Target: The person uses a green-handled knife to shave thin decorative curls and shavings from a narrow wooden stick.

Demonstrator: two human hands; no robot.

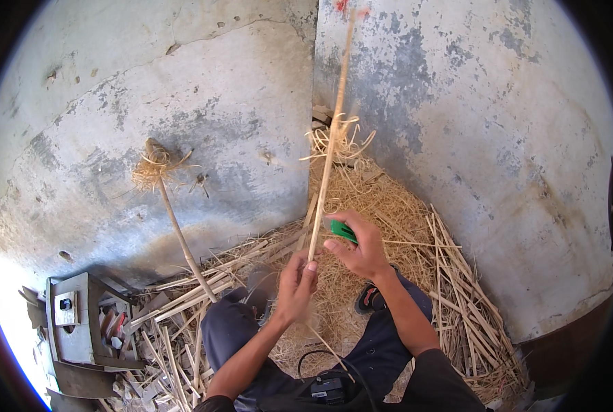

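Observation:
A long pale wooden or bamboo strip (325,180) rises steeply from my lap toward the wall corner. My left hand (297,283) is closed around its lower part, with the thumb along the strip. In my right hand (362,248) is a green-handled knife (344,231), held beside the strip just above the left hand; little of its blade shows. Curled shavings (341,143) hang around the strip higher up; whether they are still attached to it, I cannot tell. A thin end of a strip (330,349) also shows below my left hand, over my lap.
Fine shavings (382,199) cover the floor between my legs and the corner. Bundles of split strips (457,288) lie along the right wall. At left, a stick (179,230) topped with curls leans on the wall, near a worn wooden box (77,343) of scraps.

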